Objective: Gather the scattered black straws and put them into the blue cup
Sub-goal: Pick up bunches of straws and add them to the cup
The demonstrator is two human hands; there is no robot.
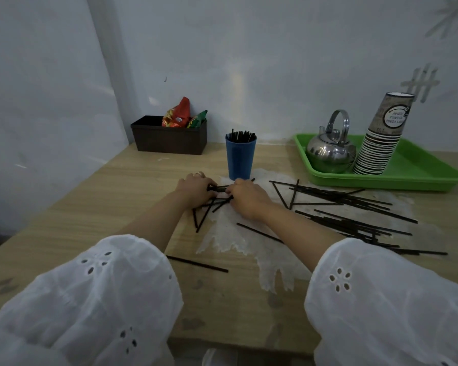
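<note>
- Now, down low on the pale wooden counter (111, 212), toward its back edge, with both hands just in front of the tall blue plastic cup (240, 161).
- Pinching one end of a small bundle of thin black plastic straws (219, 189) with the left hand (196, 187), fingers curled over it.
- Clamping the other end with the right hand (246, 198), fingers likewise curled. Probably squaring the bundle up so it goes into the cup as one.
- Inside the cup, a batch of upright straws (242, 136), tips above the rim.
- Plenty to collect yet: a wide heap of loose straws (354, 207) toward the right edge, a few crossed under the hands, and one lone straw (197, 264) near the front edge.
- Cup close to the hands, likely to keep the lift short.
- Off to the side, a green plastic tray (421, 178) in the back right corner with a steel kettle (328, 151) and a stack of paper cups (381, 138).
- Near the back left corner, a dark brown box (168, 140) of snack packets.
</note>
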